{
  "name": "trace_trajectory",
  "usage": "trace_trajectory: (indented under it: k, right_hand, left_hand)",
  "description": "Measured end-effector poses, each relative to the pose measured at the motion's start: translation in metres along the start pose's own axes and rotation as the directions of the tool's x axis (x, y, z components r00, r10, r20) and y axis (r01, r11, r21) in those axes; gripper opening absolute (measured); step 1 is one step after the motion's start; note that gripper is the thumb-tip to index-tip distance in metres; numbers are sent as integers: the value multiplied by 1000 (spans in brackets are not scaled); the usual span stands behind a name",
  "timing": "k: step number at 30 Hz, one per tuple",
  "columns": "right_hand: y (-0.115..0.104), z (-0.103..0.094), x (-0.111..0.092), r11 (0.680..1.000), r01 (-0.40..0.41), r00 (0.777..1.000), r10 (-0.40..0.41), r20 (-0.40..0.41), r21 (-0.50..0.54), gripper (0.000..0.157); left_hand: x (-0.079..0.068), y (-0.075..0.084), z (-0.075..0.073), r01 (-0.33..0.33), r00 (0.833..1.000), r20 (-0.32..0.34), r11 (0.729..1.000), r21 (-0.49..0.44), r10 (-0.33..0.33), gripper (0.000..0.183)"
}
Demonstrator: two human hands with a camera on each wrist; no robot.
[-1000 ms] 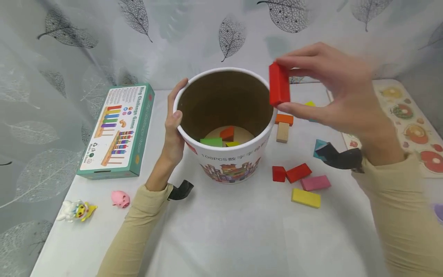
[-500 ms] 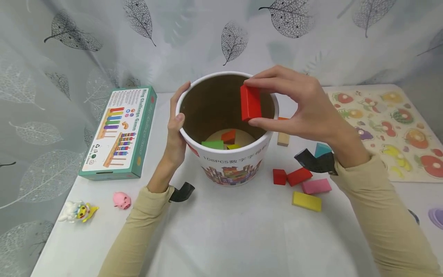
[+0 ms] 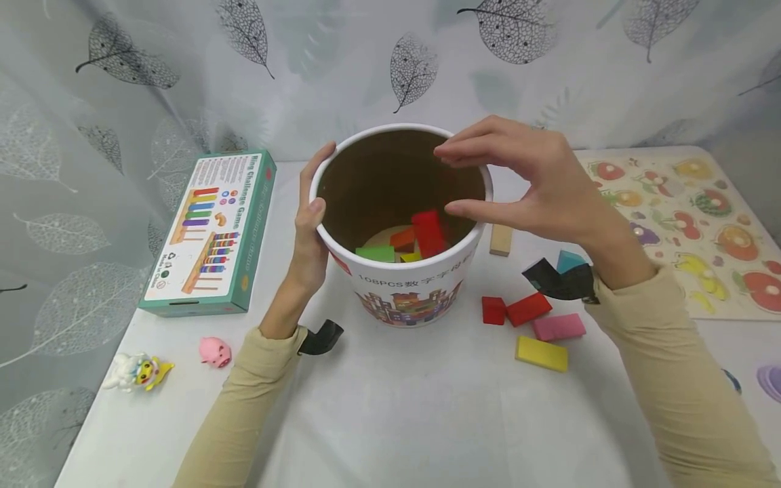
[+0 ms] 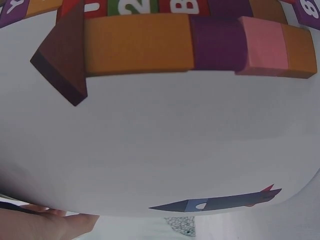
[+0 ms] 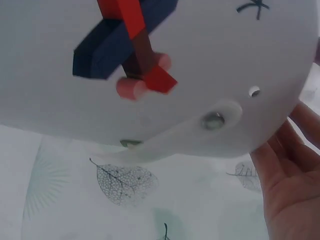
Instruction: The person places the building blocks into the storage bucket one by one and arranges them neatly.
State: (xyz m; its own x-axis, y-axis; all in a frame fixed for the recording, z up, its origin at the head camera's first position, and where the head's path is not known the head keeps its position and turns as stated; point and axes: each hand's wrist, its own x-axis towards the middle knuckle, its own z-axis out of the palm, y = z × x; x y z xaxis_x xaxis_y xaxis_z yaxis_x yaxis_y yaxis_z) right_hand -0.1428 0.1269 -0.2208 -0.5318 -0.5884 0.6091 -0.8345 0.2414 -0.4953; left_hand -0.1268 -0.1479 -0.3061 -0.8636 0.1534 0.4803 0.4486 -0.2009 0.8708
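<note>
At 3 o'clock on the bucket, right hand: thumb and fingers apart, holding nothing | left hand clasps 9 o'clock side | red block: inside, tilted, toward 5 o'clock | advice: lift clear of rim, bucket braced

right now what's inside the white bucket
Inside the bucket: a red block, an orange block, a green block, part of a yellow block. Its near side covers anything else lying low at the front.
</note>
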Motion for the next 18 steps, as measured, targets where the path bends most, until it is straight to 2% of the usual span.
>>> trace_trajectory:
  k: [4,6,8,10,13,15,18]
  right_hand:
    - [3,-11,-3,991,-18,997,28,-71,132,55]
    - [5,-20,-7,988,-35,994,50,-101,148,53]
    - [8,-31,-12,990,-74,989,88,-122,118,51]
    - [11,-39,-19,992,-121,983,126,-137,46,49]
    - [22,-47,-32,983,-184,974,180,-140,-15,51]
    - [32,-47,-42,972,-228,968,221,-120,-49,53]
    - [51,-40,-60,941,-312,950,310,-41,-133,55]
  left_hand:
    - [0,0,1,5,1000,-2,1000,-10,-5,81]
    - [1,0,1,7,1000,-4,1000,-5,-7,81]
    - [1,0,2,10,1000,-4,1000,1,-10,81]
    - [1,0,2,12,1000,-5,1000,7,-12,81]
    - [1,0,2,9,1000,-6,1000,3,-9,80]
    - [0,0,2,6,1000,-8,1000,2,-6,80]
    - [0,0,1,6,1000,-18,1000,4,-6,80]
